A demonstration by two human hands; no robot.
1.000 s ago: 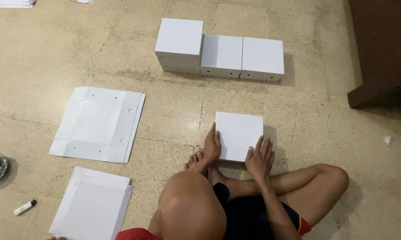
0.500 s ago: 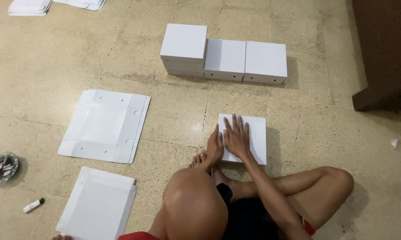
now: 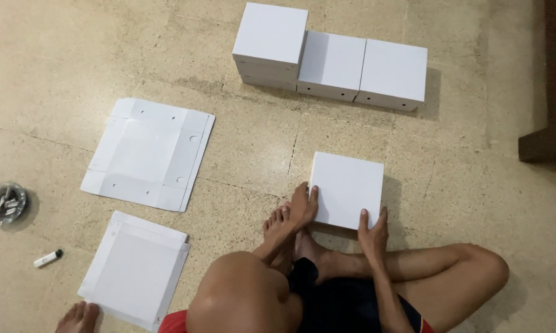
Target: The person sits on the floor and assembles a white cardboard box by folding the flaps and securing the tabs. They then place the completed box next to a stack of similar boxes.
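Pressing on a white box [image 3: 347, 188], left hand [image 3: 304, 206] flat at its near-left edge, right hand [image 3: 373, 231] at its near-right corner, fingers spread

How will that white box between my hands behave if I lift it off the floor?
The white box is probably light, being folded card like the flat sheets nearby. Its walls may flex if squeezed by the left hand and right hand. Flat-bottomed, it shouldn't roll.
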